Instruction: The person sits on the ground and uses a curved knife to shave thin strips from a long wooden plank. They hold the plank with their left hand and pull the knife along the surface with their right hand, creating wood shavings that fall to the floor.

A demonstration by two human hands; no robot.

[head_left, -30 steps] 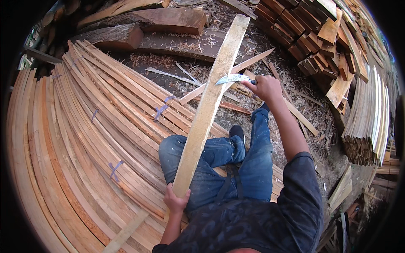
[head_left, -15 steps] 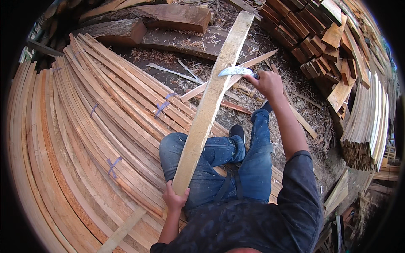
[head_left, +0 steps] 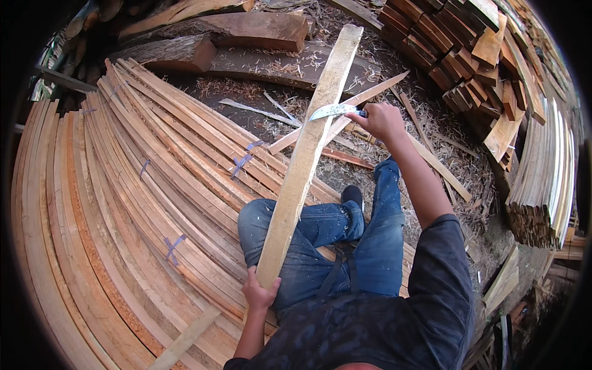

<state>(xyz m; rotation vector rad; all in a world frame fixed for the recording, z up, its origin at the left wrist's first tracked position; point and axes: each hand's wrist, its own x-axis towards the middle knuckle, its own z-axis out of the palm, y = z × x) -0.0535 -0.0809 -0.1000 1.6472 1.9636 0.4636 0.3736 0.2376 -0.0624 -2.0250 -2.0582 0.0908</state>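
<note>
A long pale wooden plank (head_left: pixel 295 176) slants across my lap, its far end beyond my feet over crossed sticks. My left hand (head_left: pixel 260 288) is closed around the plank's near end, beside my left thigh. In my right hand (head_left: pixel 383 121) is the dark handle of a knife with a curved, broad blade (head_left: pixel 333 110). That blade lies across the upper part of the plank, its tip toward the left edge. Whether the edge bites into the wood I cannot tell. Under the plank, a thin wooden strip (head_left: pixel 376 91) crosses at an angle.
Bundled long slats (head_left: pixel 154 203), tied with purple strips, cover the left side. Thick beams (head_left: pixel 253 31) lie at the far side. Stacked boards (head_left: pixel 456 49) and a bundle of pale slats (head_left: pixel 539 179) stand at the right. Shavings (head_left: pixel 456 148) litter the ground.
My right hand and the knife have moved slightly down and the blade now lies more level across the plank. The plank's far end sits a little lower and further left in view.
</note>
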